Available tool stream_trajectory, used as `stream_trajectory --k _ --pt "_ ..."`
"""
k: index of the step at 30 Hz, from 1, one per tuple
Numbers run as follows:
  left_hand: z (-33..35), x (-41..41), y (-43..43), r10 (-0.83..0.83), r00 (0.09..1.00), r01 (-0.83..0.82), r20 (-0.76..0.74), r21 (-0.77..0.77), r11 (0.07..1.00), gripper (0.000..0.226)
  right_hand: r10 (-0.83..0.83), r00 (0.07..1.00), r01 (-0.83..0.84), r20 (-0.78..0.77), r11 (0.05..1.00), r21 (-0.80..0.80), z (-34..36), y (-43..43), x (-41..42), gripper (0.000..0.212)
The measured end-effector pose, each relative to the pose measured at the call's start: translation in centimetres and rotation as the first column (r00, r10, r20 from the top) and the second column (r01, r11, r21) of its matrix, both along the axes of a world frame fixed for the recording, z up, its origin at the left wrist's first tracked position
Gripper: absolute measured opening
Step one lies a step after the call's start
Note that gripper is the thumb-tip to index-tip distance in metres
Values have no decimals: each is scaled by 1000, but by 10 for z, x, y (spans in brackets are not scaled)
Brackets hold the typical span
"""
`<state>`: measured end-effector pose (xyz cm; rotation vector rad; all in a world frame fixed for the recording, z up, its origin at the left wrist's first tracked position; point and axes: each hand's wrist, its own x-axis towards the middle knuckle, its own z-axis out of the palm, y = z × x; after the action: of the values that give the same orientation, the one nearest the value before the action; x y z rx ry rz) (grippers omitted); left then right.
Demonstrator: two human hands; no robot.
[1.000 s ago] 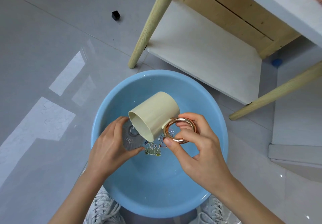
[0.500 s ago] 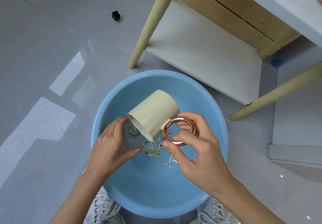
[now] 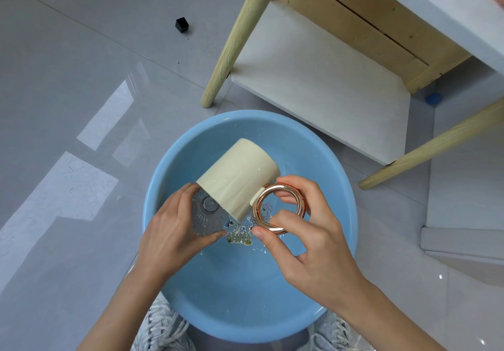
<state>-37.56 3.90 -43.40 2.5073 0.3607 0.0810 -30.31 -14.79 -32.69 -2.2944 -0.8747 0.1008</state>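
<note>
1. Head view, the mug: the right hand (image 3: 308, 244) pinches the rose-gold ring handle (image 3: 278, 208) of the cream mug (image 3: 240, 178) between thumb and fingers. The mug hangs above the middle of the blue basin (image 3: 245, 301), tipped mouth-down toward the basin's left side.
2. Head view, the other hand: the left hand (image 3: 174, 230) grips a grey ribbed disc (image 3: 207, 214) by its edge, over the basin's left half. The disc sits just under the mug's mouth, which hides part of it. I cannot tell whether the two touch.
3. Shallow water lies in the basin's bottom over a printed picture, with droplets on its inner wall.
4. Likely risk: the handle looks smooth and wet, and the mug's weight hangs to one side of the pinch. It could swivel or slip, strike the disc or the basin's bottom, and chip.
5. The disc is held only at its edge. Wet fingers could lose it, and the splash would wet the glossy floor (image 3: 81, 50) round the basin, beside the shoes (image 3: 161, 326) at its near rim.
6. A wooden table leg (image 3: 240, 42) and a white shelf (image 3: 313, 78) stand just beyond the basin's far rim. A careless lift could knock the mug against them.
</note>
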Motion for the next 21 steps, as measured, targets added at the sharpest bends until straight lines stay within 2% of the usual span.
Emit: stream_trajectory --k 13,21 --pt "1 1 0 -22 1000 21 6 38 999 97 46 997 -43 59 998 -53 -1 -2 0 30" --pt "-2 0 1 -16 999 17 43 -18 1000 100 91 990 -79 109 991 -111 -2 -4 -1 29"
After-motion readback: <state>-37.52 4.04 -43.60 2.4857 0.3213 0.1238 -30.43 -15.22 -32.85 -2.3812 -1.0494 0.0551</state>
